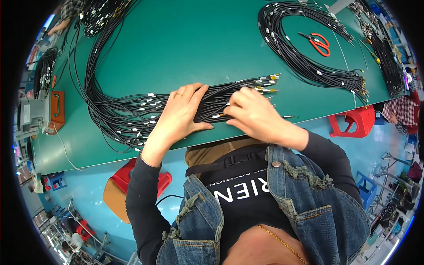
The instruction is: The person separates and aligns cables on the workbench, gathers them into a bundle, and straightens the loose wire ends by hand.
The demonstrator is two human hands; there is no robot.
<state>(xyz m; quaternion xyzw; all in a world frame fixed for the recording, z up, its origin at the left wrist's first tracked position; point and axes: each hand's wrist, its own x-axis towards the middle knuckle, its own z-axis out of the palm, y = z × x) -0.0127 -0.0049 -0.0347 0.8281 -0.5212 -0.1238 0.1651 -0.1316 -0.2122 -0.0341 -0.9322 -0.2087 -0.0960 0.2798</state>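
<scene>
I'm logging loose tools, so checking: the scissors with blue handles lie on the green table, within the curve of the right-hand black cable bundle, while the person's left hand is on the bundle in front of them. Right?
Not quite: in the head view, the scissors have red handles, not blue. The rest stands, including their place on the green table.
</scene>
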